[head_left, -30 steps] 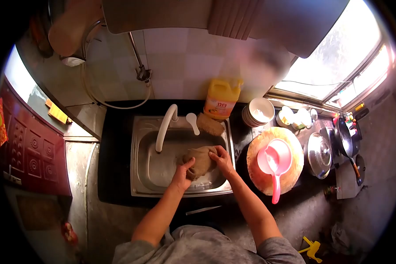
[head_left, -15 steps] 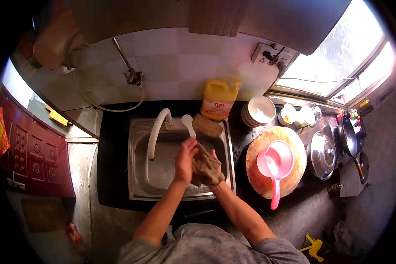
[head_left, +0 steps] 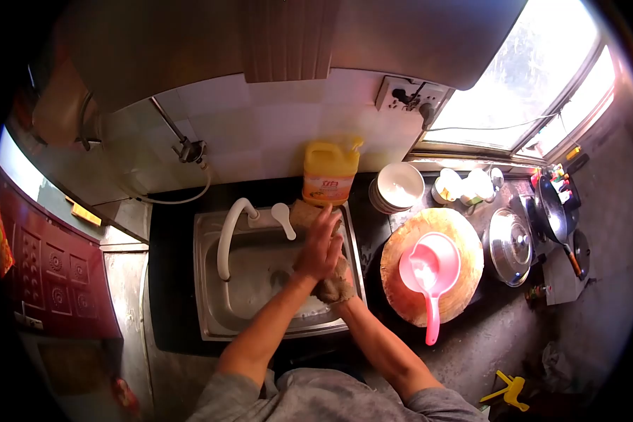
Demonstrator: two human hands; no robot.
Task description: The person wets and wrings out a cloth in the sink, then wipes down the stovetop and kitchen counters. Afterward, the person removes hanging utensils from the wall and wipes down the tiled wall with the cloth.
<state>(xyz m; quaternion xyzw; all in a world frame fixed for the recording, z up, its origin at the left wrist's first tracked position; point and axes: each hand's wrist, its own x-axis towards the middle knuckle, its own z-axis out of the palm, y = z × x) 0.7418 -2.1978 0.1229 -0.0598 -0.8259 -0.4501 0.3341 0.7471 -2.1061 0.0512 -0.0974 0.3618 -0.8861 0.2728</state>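
Over the right side of the steel sink (head_left: 211, 309), both my hands are together. My left hand (head_left: 320, 247) lies across the front of my right hand, its fingers stretched out and slightly apart, touching a brown cloth. The bunched brown cloth (head_left: 336, 287) is around my right hand (head_left: 349, 276), down to the wrist. Most of my right hand, its fingers included, is hidden behind the cloth and my left hand. A white curved faucet (head_left: 226, 235) rises to the left, and a white, rounded handle-like piece (head_left: 282, 216) stands just beyond my left hand.
A brown block (head_left: 304, 213) and a yellow detergent jug (head_left: 328, 176) stand behind the sink. To the right are stacked bowls (head_left: 399, 186), a round wooden board (head_left: 394, 274) bearing a pink dipper (head_left: 432, 264), a lidded pot (head_left: 510, 246) and a wok (head_left: 552, 211).
My left hand has moved from beside the cloth to across my right hand, covering much of the cloth. The view has tilted and shifted, so the sink sits lower and further left.
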